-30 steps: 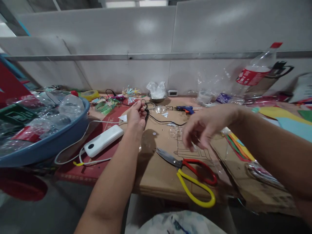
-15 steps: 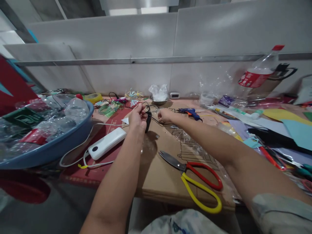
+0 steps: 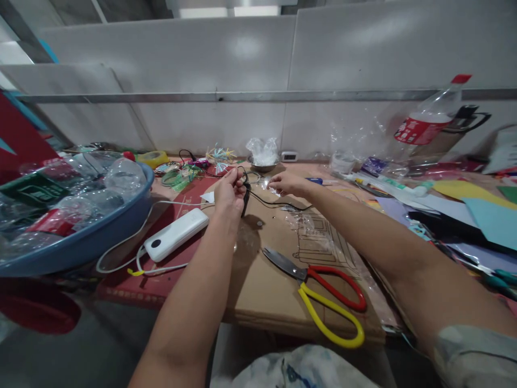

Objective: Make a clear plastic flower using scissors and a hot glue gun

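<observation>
The left hand (image 3: 229,195) keeps its fingers closed in a pinch on a black cable (image 3: 264,201), above the cardboard (image 3: 262,299) on the counter. From there the cable runs towards the right and passes under the right forearm. The right hand (image 3: 291,184) is near it, with fingers loosely bent and parted. Scissors (image 3: 300,273) with red and yellow handles lie closer to the person; a white power bank (image 3: 176,235) lies left of the left forearm.

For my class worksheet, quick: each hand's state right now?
Left hand: closed on a black cable.
Right hand: partly open, nothing visibly held.
</observation>
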Motion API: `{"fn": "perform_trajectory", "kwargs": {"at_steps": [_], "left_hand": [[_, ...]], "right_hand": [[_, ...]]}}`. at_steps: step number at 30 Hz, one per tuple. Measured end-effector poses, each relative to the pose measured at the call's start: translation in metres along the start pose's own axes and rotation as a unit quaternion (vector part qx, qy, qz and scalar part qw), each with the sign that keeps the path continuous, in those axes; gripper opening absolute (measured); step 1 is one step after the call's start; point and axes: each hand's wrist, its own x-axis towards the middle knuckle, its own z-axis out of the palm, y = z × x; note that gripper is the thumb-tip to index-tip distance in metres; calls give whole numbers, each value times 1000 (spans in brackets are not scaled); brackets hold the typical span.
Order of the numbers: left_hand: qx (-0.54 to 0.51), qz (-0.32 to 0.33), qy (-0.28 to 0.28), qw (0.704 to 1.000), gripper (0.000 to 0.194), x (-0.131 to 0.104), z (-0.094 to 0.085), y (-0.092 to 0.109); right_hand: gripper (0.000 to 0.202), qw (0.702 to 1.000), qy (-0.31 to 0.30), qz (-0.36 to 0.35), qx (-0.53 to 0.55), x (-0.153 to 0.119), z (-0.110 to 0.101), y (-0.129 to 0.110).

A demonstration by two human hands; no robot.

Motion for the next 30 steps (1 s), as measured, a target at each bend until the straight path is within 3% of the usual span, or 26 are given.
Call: {"fn": "perform_trajectory", "kwargs": {"at_steps": [5,11,15,21,30], "left_hand": [[128,8,-52,990,16,1,-3,-8],[289,13,-199,936,30,-5,-5,-24],[276,29,-227,934,28,-8,-5,-26],[269,47,-251,929,27,-9,-3,-25],[221,-41,-257,940,29,-17,2,-18]], "right_hand": [[15,993,-22,-24,110,-26,-13,-7],[15,968,-13,-66,244,-52,-11,-16],[13,962,-10,-76,261,-62,-11,-21],[16,953,48,-72,290,-68,-14,-29],[22,940,83,-76,321,-69,-16,-32]]}}
